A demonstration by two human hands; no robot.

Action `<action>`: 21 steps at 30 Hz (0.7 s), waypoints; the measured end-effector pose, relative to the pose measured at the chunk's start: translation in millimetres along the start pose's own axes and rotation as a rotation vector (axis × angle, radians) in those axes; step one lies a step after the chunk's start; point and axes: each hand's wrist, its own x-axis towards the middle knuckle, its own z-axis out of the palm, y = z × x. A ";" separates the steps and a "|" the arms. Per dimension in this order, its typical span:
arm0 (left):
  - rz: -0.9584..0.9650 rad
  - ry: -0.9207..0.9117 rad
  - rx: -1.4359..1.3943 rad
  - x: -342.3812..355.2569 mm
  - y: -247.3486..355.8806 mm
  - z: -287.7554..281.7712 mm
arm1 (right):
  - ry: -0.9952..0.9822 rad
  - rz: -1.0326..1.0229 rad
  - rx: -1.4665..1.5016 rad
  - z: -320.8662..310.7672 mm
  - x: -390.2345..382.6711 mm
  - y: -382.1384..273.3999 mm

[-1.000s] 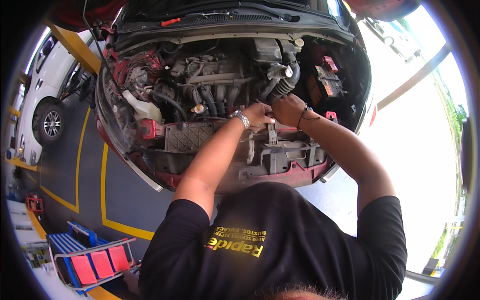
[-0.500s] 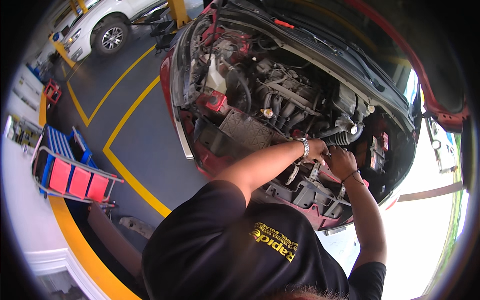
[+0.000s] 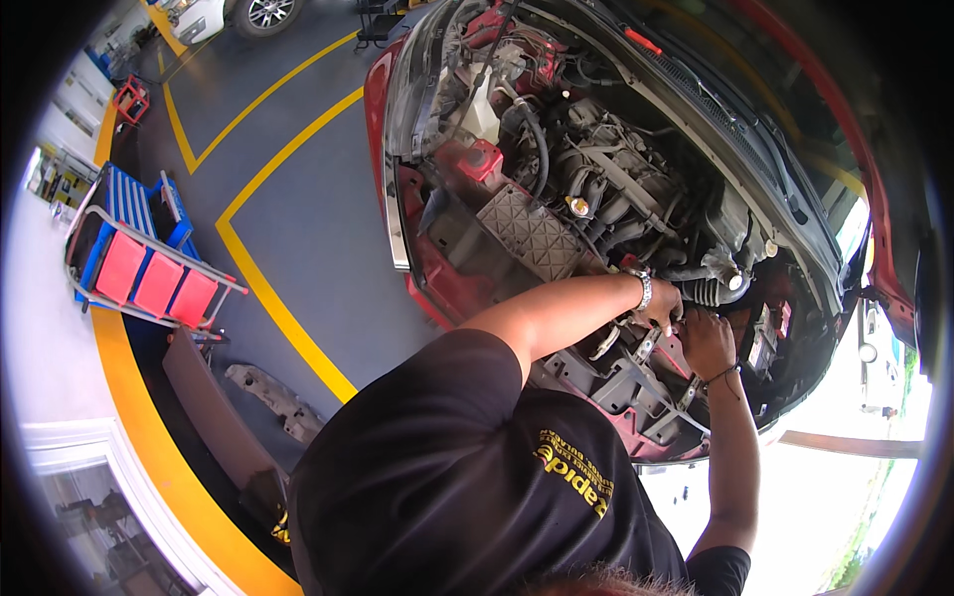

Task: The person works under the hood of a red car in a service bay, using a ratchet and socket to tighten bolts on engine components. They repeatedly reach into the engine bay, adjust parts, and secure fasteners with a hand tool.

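Both my arms reach over the front of a red car with its hood raised. My left hand, below a silver wristwatch, bends down behind the front crossmember. Its fingers are curled, and the tips are partly hidden among the parts there. Just to the right, my right hand is curled over the same area, a dark cord bracelet at the wrist. What the fingers grip is too small or hidden to make out. Near the hands are a ribbed black intake hose and a metal latch bracket.
The engine lies beyond my hands, with a gold radiator cap and a battery to the right. An orange-handled tool rests by the windshield. A blue and red tool cart and a removed bumper part are at left.
The view has shifted, so the car sits farther right in it. My right hand has drawn slightly away from the left; both stay at the front of the engine bay.
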 end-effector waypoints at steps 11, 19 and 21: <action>-0.001 -0.046 0.033 2.9 0.0 -3.0 | 0.244 0.064 0.101 10.2 1.1 -3.3; 0.004 0.030 0.071 -6.8 5.4 -6.1 | 0.339 0.028 0.063 14.1 -2.3 -0.9; 0.049 0.063 -0.007 -7.6 5.4 -4.8 | 0.143 0.116 0.091 10.1 -1.3 -2.7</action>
